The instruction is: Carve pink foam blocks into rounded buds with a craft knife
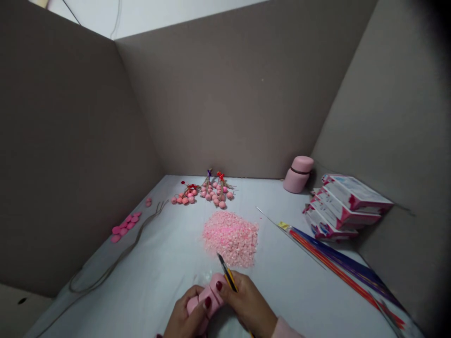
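My left hand [185, 314] and my right hand [250, 305] meet at the bottom middle of the view, low over the white table [158, 263]. Both close around a small pink object [207, 295] held between them. My right hand also grips a thin yellow and black stick [227, 272], whose dark tip points up toward a heap of tiny pink beads [230, 237] just beyond the hands.
Bunches of pink balls on twine [207, 192] lie at the back. Flat pink discs [125, 225] and a long brown cord [116, 258] lie left. Right: a pink jar [299, 173], stacked boxes [347, 204], red and blue thin sticks [338, 267]. Grey partition walls enclose the table.
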Demonstrator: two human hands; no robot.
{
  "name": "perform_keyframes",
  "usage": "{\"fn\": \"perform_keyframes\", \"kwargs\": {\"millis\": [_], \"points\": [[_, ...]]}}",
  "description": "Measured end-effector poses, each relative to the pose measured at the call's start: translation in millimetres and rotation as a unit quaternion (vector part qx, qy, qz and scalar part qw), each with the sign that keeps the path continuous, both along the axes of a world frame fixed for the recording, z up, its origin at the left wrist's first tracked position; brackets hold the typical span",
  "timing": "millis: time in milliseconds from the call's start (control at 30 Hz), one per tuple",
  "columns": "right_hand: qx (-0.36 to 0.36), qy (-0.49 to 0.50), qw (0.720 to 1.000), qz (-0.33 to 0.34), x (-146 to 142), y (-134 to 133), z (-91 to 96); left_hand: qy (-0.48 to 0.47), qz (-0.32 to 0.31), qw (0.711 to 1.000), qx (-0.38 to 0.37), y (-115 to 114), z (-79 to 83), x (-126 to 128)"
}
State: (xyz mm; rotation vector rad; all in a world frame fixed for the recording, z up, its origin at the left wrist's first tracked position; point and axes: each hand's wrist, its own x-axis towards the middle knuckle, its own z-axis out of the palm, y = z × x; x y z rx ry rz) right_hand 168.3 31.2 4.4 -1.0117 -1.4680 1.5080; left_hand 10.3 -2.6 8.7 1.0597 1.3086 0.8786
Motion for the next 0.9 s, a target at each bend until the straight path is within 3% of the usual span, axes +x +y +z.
{"fn": "perform_keyframes", "kwargs": {"millis": [433, 600, 667, 733, 833, 900], "points": [[-0.018, 0.036, 0.999, 0.024, 2, -1, -7.6, -0.010, 0.000, 1.000, -0.006, 1, 4.7, 0], [-0.020, 0.042, 0.998, 0.032, 2, 1, -2.7, -0.010, -0.008, 1.000, 0.001, 1, 3.0, -1], [0.004, 0.001, 1.000, 0.021, 3, 1, 0.9, 0.007, -0.004, 1.000, 0.020, 0, 2.2, 0], [0.044, -0.081, 0.996, -0.006, 6, 1, 3.8, 0.070, 0.013, 0.993, 0.089, -3, 1.5, 1], [0.110, -0.225, 0.967, -0.037, 11, -5, 4.6, 0.199, 0.065, 0.953, 0.218, -8, -1.2, 1], [0.161, -0.312, 0.936, -0.017, 13, -10, 2.0, 0.273, 0.099, 0.923, 0.251, -11, -5.1, 1]]}}
